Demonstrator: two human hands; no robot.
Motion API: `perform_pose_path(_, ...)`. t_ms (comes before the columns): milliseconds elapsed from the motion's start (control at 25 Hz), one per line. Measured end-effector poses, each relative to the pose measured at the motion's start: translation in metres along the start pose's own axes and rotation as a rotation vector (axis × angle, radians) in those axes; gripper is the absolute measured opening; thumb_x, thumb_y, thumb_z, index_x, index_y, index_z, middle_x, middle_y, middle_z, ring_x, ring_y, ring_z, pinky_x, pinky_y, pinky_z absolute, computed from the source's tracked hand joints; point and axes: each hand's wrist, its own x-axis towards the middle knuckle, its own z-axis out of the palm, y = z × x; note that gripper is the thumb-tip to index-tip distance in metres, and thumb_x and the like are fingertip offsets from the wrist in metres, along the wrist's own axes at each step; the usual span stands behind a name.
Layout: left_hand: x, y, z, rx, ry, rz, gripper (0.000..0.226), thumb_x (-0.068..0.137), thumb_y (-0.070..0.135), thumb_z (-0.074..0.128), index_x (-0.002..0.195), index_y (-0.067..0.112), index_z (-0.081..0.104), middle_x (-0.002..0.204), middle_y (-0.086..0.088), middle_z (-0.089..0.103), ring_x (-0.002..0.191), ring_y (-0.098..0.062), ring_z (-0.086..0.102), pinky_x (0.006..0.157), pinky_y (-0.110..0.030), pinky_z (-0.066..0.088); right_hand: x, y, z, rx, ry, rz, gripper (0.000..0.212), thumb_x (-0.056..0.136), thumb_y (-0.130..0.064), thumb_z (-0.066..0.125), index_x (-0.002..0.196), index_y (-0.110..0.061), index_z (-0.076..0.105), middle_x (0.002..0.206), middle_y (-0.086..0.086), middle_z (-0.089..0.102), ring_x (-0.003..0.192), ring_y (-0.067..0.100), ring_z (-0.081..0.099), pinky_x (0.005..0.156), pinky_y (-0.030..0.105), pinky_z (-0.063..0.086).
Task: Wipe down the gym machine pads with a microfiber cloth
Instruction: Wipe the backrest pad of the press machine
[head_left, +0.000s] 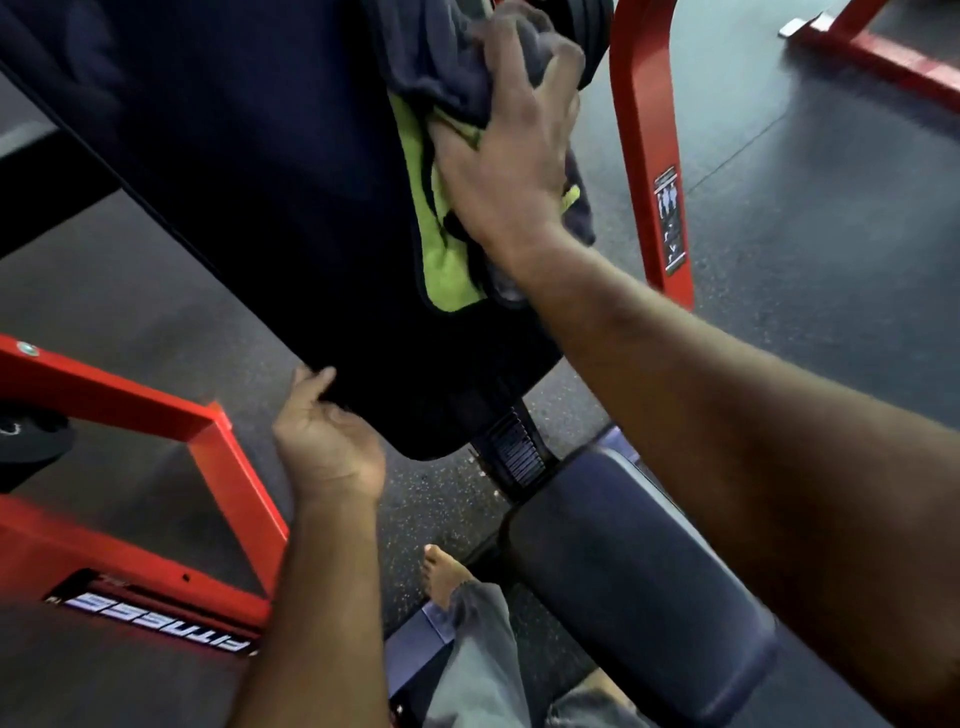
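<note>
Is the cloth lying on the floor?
No, the right hand presses the cloth against the dark back pad, well above the floor.

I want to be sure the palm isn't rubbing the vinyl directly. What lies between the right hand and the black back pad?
In the head view, the bunched microfiber cloth, green and dark, lies between the right hand and the back pad.

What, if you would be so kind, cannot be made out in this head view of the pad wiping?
- Back pad: its upper end is cut off by the top edge.
- Cloth: the part under the right hand is hidden.
- Left hand: its fingertips curl behind the pad's lower edge.
- Frame sticker: too small to read.
- Seat pad: partly covered by the right forearm.
</note>
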Motion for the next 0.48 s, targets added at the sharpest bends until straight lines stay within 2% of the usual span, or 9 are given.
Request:
perform_pose_path(40,-0.002,0.001,0.000,-0.062,-0.022,0.005,0.023,0.096,0.009,0.045,0.105,0.013,0.066,0.096,0.003,0.073,0.100,-0.012,0.068,0.096,-0.023,0.049,-0.014,0.006,0.004,-0.040,0.000,-0.031,0.062,0.072,-0.030,0.060,0.133,-0.025,0.055,0.138,0.015,0.032,0.125,0.036,0.039,0.101,0.051,0.046)
perform_pose_path(80,-0.002,0.000,-0.001,-0.064,-0.022,0.011,0.024,0.101,0.020,0.044,0.110,0.014,0.065,0.102,0.004,0.074,0.107,-0.012,0.067,0.102,-0.025,0.047,-0.035,0.017,0.009,-0.044,-0.010,-0.012,0.066,0.071,-0.028,0.061,0.137,-0.025,0.053,0.141,0.016,0.030,0.127,0.037,0.038,0.102,0.053,0.044)
perform_pose_path(160,-0.001,-0.003,-0.003,-0.013,-0.056,0.029,0.029,0.104,0.027,0.040,0.118,0.014,0.062,0.110,0.004,0.074,0.116,-0.012,0.063,0.109,-0.028,0.042,-0.083,0.043,0.015,0.000,-0.018,0.119,0.064,0.071,-0.025,0.063,0.134,-0.029,0.052,0.140,0.012,0.029,0.127,0.035,0.039,0.102,0.053,0.045)
perform_pose_path(280,0.000,-0.002,-0.010,0.019,-0.155,0.004,0.026,0.104,0.027,0.041,0.112,0.015,0.062,0.110,0.002,0.073,0.112,-0.013,0.064,0.106,-0.029,0.045,-0.091,0.056,0.018,0.047,0.059,0.288,0.046,0.076,-0.033,0.063,0.120,-0.031,0.051,0.135,0.006,0.029,0.120,0.032,0.043,0.101,0.052,0.044)
perform_pose_path(400,0.002,0.000,-0.017,0.090,-0.178,0.017,0.022,0.094,0.035,0.052,0.100,0.019,0.065,0.106,0.004,0.071,0.107,-0.009,0.063,0.100,-0.025,0.045,-0.035,0.030,0.012,-0.136,0.131,0.494,0.025,0.086,-0.039,0.058,0.108,-0.031,0.050,0.135,0.003,0.028,0.112,0.026,0.038,0.102,0.051,0.041)
perform_pose_path(440,0.003,-0.001,-0.019,0.099,-0.194,0.011,0.024,0.090,0.038,0.055,0.100,0.020,0.066,0.110,0.003,0.070,0.111,-0.011,0.062,0.103,-0.026,0.044,-0.025,0.017,0.011,-0.119,0.133,0.533,0.022,0.087,-0.039,0.057,0.107,-0.033,0.051,0.136,0.003,0.029,0.111,0.025,0.036,0.102,0.052,0.041)
perform_pose_path(480,0.003,-0.002,-0.019,0.100,-0.191,-0.001,0.025,0.088,0.038,0.056,0.102,0.020,0.066,0.113,0.001,0.069,0.114,-0.012,0.061,0.103,-0.026,0.044,-0.028,0.008,0.014,-0.096,0.143,0.483,0.026,0.086,-0.038,0.059,0.111,-0.033,0.054,0.138,0.004,0.030,0.112,0.025,0.036,0.101,0.053,0.042)
